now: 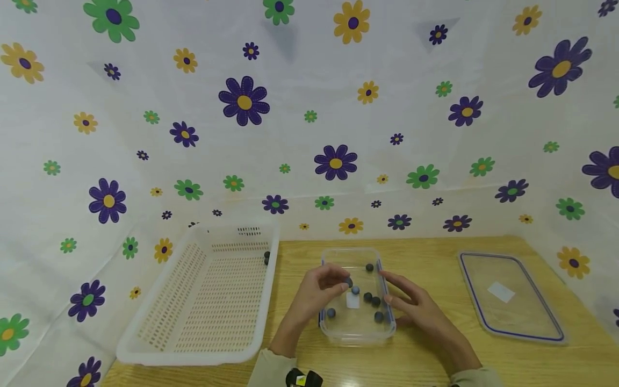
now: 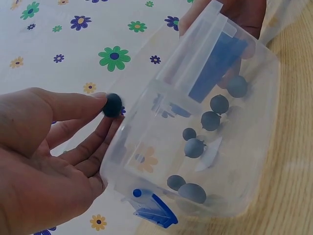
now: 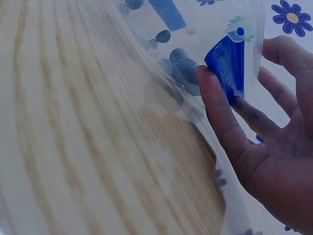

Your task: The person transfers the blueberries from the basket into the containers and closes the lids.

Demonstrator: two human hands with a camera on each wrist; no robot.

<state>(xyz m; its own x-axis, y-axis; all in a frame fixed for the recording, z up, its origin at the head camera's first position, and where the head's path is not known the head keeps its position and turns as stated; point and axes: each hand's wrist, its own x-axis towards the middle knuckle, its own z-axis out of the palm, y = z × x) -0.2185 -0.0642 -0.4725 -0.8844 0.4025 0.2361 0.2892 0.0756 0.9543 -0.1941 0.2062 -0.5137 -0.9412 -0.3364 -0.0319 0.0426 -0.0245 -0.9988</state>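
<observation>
While aloft, blueberry point(image 2: 113, 105) within left grip point(image 1: 316, 289)

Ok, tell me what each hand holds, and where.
Left hand pinches a dark ball by its sides, between thumb and fingers; right hand touches the side of the clear container.

Pinching a dark ball point(image 1: 348, 282) in the left grip point(image 1: 323, 289) over a clear container point(image 1: 358, 337), touching its side with the right grip point(image 1: 419, 307), between a white basket point(image 1: 217, 309) left of both and a lid point(image 1: 519, 309) rightward.

One basket point(image 1: 217, 301), one box point(image 1: 355, 338), one lid point(image 1: 515, 314)
</observation>
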